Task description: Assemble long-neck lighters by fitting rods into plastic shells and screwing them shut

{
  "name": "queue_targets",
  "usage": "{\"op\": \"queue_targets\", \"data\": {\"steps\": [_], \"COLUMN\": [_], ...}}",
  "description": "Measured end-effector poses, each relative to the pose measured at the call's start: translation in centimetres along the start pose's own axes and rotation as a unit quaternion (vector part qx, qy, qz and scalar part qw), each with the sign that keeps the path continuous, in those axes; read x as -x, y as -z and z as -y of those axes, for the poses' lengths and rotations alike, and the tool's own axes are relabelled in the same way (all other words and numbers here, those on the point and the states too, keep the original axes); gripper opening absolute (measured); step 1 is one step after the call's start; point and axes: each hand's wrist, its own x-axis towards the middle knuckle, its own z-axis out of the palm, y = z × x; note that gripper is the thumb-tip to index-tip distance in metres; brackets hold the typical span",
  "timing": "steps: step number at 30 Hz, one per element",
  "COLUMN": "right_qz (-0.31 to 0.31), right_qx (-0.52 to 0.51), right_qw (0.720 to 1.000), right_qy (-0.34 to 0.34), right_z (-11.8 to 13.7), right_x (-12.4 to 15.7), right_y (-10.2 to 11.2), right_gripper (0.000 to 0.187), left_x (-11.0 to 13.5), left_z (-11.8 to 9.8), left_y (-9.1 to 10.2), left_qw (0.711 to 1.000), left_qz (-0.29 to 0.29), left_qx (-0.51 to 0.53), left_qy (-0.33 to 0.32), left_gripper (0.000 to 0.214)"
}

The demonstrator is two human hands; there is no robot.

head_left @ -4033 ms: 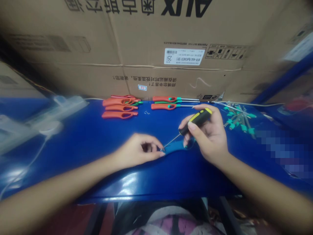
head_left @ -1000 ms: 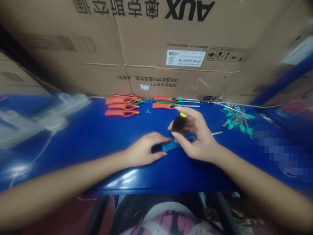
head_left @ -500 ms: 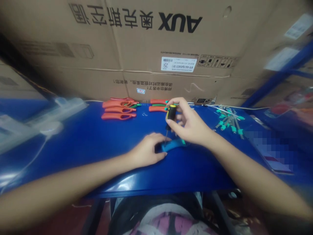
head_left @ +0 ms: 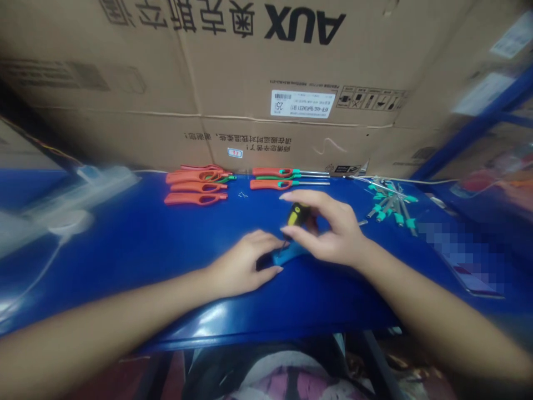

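A blue plastic handle piece [head_left: 287, 254] lies on the blue table [head_left: 145, 244] near the front edge. My left hand [head_left: 244, 265] is closed on its left end and presses it to the table. My right hand [head_left: 322, 228] grips a small screwdriver with a black and yellow handle [head_left: 297, 213], held nearly upright. The tip of the screwdriver points down at the blue piece, close to my left fingertips.
Several orange handle pieces [head_left: 195, 186] and orange-and-teal tools with metal rods [head_left: 287, 178] lie at the back. A pile of teal-tipped metal rods [head_left: 391, 205] sits to the right. A white cable and plastic bag [head_left: 58, 216] lie at left. Big cardboard boxes [head_left: 258, 83] stand behind.
My right hand has brought the screwdriver from a slanted hold to nearly upright over the blue piece, then lowered it. My left hand has stayed on the piece.
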Motion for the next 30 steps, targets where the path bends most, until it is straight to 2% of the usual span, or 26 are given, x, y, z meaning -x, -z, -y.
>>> {"op": "queue_targets", "data": {"steps": [2,3,4,7,9,11,13,15,17,19,21,23,26,28,30], "right_qz": [-0.018,-0.010,0.004,0.046,0.030,-0.018,-0.056,-0.058,-0.028,0.008,0.020,-0.010,-0.056,-0.038,0.010], "right_qx": [0.063,0.066,0.048,-0.076,-0.120,-0.072,0.024,0.081,0.047,-0.047,-0.107,-0.075,0.038,0.046,-0.012], "right_qw": [0.996,0.995,0.997,0.995,0.990,0.996,0.998,0.995,0.998,0.995,0.988,0.994,0.998,0.998,1.000], "right_qy": [0.059,0.068,0.057,-0.039,-0.072,-0.056,-0.010,0.011,-0.025,-0.085,-0.107,-0.077,0.010,0.037,0.018], "right_z": [0.3,0.5,0.8,1.3,1.3,1.0,0.7,0.5,0.6,0.6,0.3,-0.1,-0.7,-0.7,-0.3], "right_x": [0.0,-0.1,-0.1,-0.3,-0.3,-0.3,-0.2,-0.2,-0.2,-0.2,-0.2,-0.2,-0.1,-0.1,-0.1], "right_y": [0.1,0.2,0.2,0.0,-0.3,-0.5,-0.5,-0.4,-0.3,-0.4,-0.5,-0.5,-0.1,0.3,0.4], "right_gripper": [0.039,0.038,0.037,0.040,0.037,0.032,0.033,0.035,0.036,0.040,0.039,0.032,0.028,0.030,0.037], "left_x": [0.0,0.0,0.0,-0.1,-0.1,-0.1,0.0,0.0,0.0,0.0,-0.1,-0.1,-0.1,0.0,0.0], "left_z": [0.1,0.1,0.0,-0.1,-0.1,-0.1,0.0,0.1,0.1,-0.1,-0.2,-0.3,-0.3,-0.2,-0.2], "left_y": [0.1,0.1,0.2,0.4,0.5,0.5,0.4,0.4,0.4,0.5,0.6,0.6,0.5,0.5,0.6], "left_qw": [1.000,1.000,1.000,1.000,1.000,0.999,0.999,0.999,0.999,0.999,0.999,0.999,0.999,0.999,0.999], "left_qz": [0.000,0.005,0.011,0.023,0.029,0.035,0.038,0.037,0.037,0.039,0.041,0.043,0.045,0.044,0.042], "left_qx": [-0.007,-0.009,-0.010,-0.011,-0.009,-0.010,-0.013,-0.015,-0.014,-0.012,-0.013,-0.016,-0.021,-0.022,-0.023], "left_qy": [-0.005,-0.006,-0.007,-0.004,-0.002,-0.002,-0.003,-0.002,-0.001,0.000,0.002,0.006,0.011,0.008,0.005], "left_gripper": [0.036,0.035,0.036,0.042,0.044,0.046,0.047,0.047,0.046,0.045,0.046,0.046,0.047,0.046,0.044]}}
